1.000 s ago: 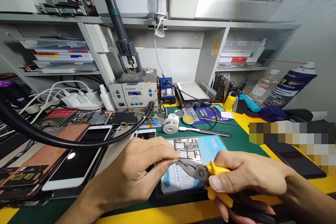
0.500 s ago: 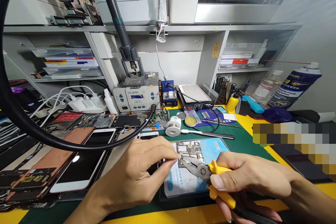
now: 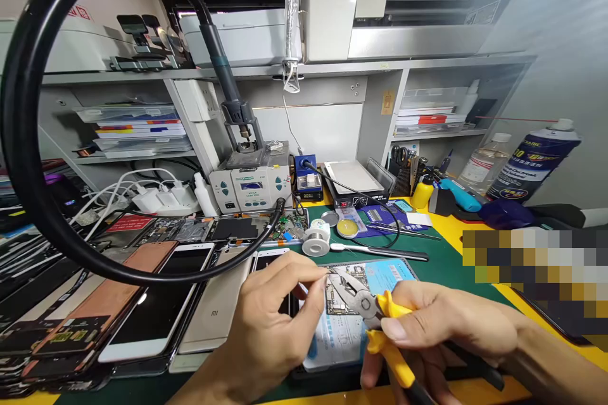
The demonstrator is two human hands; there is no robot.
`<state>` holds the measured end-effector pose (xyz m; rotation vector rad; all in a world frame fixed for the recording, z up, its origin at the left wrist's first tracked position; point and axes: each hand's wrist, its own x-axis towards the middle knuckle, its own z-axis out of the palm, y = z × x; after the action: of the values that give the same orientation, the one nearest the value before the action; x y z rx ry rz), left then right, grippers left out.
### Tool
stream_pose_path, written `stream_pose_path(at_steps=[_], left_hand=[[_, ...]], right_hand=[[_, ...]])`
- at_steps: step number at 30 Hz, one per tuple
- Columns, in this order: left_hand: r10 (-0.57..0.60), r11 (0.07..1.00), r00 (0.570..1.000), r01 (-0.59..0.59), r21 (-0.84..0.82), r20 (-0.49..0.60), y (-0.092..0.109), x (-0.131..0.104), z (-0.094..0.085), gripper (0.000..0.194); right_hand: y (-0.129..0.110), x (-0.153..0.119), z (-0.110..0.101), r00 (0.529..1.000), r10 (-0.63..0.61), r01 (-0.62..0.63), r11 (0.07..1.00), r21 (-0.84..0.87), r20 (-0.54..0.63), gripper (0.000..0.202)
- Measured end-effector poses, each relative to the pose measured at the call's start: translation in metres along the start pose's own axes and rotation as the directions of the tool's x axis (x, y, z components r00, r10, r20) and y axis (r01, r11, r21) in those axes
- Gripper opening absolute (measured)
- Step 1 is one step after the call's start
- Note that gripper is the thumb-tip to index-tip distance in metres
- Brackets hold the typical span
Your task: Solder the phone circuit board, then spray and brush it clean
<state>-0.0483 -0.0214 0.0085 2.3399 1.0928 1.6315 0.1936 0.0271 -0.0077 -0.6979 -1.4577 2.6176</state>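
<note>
The thumb and the index finger of the left hand (image 3: 285, 313) are bent toward each other and meet at the tips in a pinch; whether some very small piece is between them, I cannot tell. The right hand (image 3: 446, 323) is wrapped around the yellow-and-black handles of the pliers (image 3: 363, 302), with the thumb near the metal head. The pliers point toward the pinching fingertips, and their jaws are parted, the ends just beside these fingertips.

Below both hands lies a blue-and-white packet (image 3: 396, 275). On it a circuit board (image 3: 336, 305) is seen, partly covered by the pliers; if it is a real one or only printed, I cannot say. Under the packet is the green mat (image 3: 441, 262).

Behind the packet there are a spool of wire (image 3: 316, 243), a tool with white-and-black handle (image 3: 380, 252) and a round tin (image 3: 347, 228) with yellow content. On the left side, a gold phone (image 3: 213, 310) and a white-framed phone (image 3: 161, 304) lie near each other, and a thick black hose (image 3: 21, 158) curves above. Farther back stands a grey control unit (image 3: 256, 200) with a small display.
</note>
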Motion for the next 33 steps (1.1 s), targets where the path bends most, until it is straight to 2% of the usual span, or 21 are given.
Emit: stream_pose_path(at_steps=[4,9,14,18,22,26,33], left_hand=[[-0.025,0.993,0.993,0.038,-0.114,0.115,-0.003,0.005,-0.010,0.019],[0.063,0.957,0.967,0.012,-0.289,0.249,-0.010,0.010,-0.018,0.022],[0.086,0.929,0.929,0.056,-0.366,0.360,-0.011,0.011,-0.021,0.022],[0.074,0.926,0.913,0.087,-0.367,0.402,-0.011,0.012,-0.024,0.026],[0.068,0.931,0.895,0.102,-0.351,0.440,-0.011,0.013,-0.027,0.027],[0.104,0.944,0.884,0.057,-0.326,0.455,-0.011,0.014,-0.028,0.026],[0.141,0.950,0.899,-0.006,-0.311,0.415,-0.009,0.014,-0.027,0.023]], right_hand=[[0.007,-0.009,-0.016,0.995,0.064,-0.067,0.997,0.043,0.072,0.067],[0.014,-0.010,-0.026,0.991,0.085,-0.080,0.996,-0.047,0.107,0.060],[0.006,-0.011,-0.022,0.950,0.266,-0.258,0.964,-0.069,0.160,0.075],[0.001,-0.015,-0.017,0.900,0.380,-0.373,0.925,-0.072,0.215,0.084],[-0.005,-0.018,-0.012,0.900,0.395,-0.389,0.919,-0.066,0.186,0.078],[-0.012,-0.018,-0.009,0.887,0.424,-0.420,0.905,-0.066,0.182,0.078],[-0.004,-0.014,-0.013,0.906,0.381,-0.382,0.924,-0.031,0.182,0.077]])
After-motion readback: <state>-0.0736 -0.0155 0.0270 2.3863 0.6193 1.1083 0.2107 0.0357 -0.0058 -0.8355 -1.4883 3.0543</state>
